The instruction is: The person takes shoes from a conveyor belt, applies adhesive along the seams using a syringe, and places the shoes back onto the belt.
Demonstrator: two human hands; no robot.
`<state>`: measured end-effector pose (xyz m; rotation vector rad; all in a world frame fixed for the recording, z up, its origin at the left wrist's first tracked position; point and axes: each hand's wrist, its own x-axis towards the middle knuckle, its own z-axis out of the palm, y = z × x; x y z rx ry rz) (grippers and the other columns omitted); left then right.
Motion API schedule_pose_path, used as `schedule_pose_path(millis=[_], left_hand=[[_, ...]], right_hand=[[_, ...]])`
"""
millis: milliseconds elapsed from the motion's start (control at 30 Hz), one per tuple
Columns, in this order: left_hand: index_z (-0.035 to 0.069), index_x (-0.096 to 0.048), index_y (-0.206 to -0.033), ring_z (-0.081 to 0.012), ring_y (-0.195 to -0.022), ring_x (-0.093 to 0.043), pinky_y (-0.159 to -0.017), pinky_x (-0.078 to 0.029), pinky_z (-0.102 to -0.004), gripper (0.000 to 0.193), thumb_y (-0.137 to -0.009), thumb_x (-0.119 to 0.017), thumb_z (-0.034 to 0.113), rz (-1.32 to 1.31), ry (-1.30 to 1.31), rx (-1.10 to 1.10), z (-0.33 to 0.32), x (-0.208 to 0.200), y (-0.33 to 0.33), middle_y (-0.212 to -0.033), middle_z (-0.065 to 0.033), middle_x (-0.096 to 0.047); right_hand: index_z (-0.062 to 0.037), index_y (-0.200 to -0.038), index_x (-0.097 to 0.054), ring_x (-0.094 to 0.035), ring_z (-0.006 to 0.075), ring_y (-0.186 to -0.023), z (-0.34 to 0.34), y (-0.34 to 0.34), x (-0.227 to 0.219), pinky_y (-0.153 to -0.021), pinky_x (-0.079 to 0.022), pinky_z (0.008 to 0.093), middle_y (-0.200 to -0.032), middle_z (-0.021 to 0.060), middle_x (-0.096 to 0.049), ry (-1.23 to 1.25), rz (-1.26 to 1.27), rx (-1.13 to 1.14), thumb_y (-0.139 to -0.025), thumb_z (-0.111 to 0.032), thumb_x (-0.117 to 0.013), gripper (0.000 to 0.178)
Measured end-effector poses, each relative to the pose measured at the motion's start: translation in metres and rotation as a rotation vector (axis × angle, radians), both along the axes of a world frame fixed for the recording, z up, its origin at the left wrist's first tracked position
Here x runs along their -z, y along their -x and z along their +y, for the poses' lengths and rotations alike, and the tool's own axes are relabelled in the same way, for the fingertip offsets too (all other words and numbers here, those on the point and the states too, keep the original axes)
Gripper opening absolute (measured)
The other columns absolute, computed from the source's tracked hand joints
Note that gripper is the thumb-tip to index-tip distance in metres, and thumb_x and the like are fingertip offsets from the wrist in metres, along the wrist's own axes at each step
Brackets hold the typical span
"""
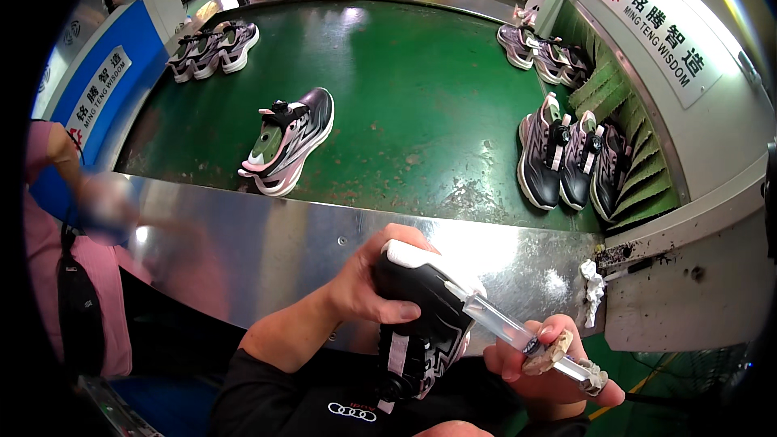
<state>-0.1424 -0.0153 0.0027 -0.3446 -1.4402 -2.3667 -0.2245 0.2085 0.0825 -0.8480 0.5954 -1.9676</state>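
My left hand (368,283) is closed around a black and pink sneaker (417,295) with a white sole, its toe pointing up and its dial and lace side facing down toward me. In my right hand (554,364) is a clear plastic syringe (498,322), held at the plunger end. Pale wrapping (558,354) covers its finger flange and plunger end. The syringe's tip lies against the shoe's side, near where the white sole meets the dark upper; whether it touches I cannot tell.
A metal ledge (316,243) borders a green conveyor belt (405,137). A single sneaker (287,142) lies on the belt, with groups of sneakers (558,154) at the right and far left. A crumpled white tissue (593,291) sits on the ledge. Co-workers are at left and far end.
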Motion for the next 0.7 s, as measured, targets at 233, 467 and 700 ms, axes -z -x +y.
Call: schedule_pose_path(millis=[233,467,700], left_hand=[[0.005,-0.042,-0.119,-0.0263,-0.100,-0.059,-0.083,-0.049,-0.0387,0.065,-0.064,-0.077,0.005,0.056,0.078,-0.014,0.001,-0.005,-0.002,-0.106,-0.0193,-0.059],[0.005,-0.040,-0.120,-0.0259,-0.100,-0.059,-0.084,-0.048,-0.0380,0.065,-0.066,-0.076,0.004,0.036,0.033,-0.002,0.001,-0.002,-0.002,-0.106,-0.0195,-0.058],[0.006,-0.039,-0.121,-0.0250,-0.099,-0.058,-0.085,-0.048,-0.0372,0.065,-0.066,-0.076,0.005,-0.026,-0.060,-0.011,0.000,0.000,-0.004,-0.107,-0.0187,-0.057]], right_hand=[[-0.0085,-0.119,-0.048,-0.053,0.0229,-0.074,-0.002,-0.003,-0.007,-0.060,-0.029,0.0331,-0.092,0.0153,-0.059,-0.132,0.006,0.044,-0.056,-0.073,-0.070,0.093],[-0.0059,-0.119,-0.046,-0.054,0.0242,-0.081,-0.002,-0.003,-0.006,-0.062,-0.030,0.0333,-0.097,0.0132,-0.057,-0.092,0.040,0.063,-0.061,-0.070,-0.070,0.089],[-0.0044,-0.121,-0.043,-0.052,0.0242,-0.087,0.004,-0.002,0.004,-0.063,-0.031,0.0332,-0.100,0.0129,-0.055,-0.040,0.070,0.071,-0.063,-0.067,-0.071,0.089]])
